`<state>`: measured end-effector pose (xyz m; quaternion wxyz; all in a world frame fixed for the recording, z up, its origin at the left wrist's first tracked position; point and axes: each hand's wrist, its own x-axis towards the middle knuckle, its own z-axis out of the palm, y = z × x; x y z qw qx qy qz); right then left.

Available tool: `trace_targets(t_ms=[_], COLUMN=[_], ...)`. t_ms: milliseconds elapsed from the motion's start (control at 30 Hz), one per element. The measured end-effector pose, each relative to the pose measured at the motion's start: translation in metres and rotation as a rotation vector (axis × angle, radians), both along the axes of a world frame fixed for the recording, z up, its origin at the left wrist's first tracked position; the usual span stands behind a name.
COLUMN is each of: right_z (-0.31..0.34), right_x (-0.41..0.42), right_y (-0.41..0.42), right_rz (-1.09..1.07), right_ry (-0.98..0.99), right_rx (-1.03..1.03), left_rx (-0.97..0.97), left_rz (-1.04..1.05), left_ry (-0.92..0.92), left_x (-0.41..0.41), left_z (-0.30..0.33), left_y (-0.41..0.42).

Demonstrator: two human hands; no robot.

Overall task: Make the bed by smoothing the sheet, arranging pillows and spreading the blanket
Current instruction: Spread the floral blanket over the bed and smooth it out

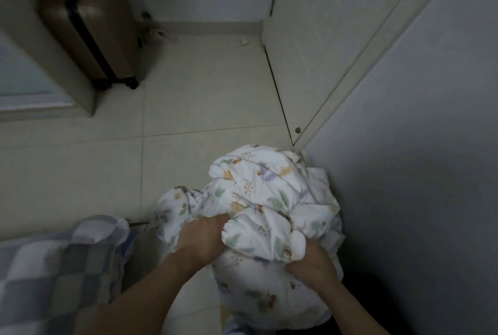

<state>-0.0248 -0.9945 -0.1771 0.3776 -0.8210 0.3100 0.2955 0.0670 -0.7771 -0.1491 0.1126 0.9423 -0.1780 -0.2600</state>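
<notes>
A bunched leaf-print blanket (258, 200) is held above the tiled floor (202, 97), near the right wall — grasped by the left hand (200, 240) and the right hand (310, 262), fingers dug into its folds. A checked bed corner (54, 262) is seen near left; a suitcase (94, 24) stands far left.

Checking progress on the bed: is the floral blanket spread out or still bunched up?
Bunched up. The blanket is a crumpled bundle that the left hand and right hand grip above the floor.

White leaf-print blanket (258, 200) bunched in crumpled heap, raised above tiled floor; grey-white checked bed (54, 267) corner lower left.
</notes>
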Motion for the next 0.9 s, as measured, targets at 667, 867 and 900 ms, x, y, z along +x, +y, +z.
trace_targets(t_ms=[667,867,900], right_z=[0.449,0.511,0.507], right_x=[-0.087,-0.209,-0.231], right_y=[0.36,0.564,0.597], right_rz=[0.318,0.716,0.874], right_ry=[-1.3,-1.217,-1.189], right_rx=[0.722,1.113,1.05], left_rx=[-0.783,-0.57,-0.446], left_rz=[0.802,1.151,1.272], left_ry=[-0.973,-1.501,-1.518], left_x=[-0.237,-0.395,-0.426], left_z=[0.394,0.489,0.488], left_y=[0.346,0.525,0.562])
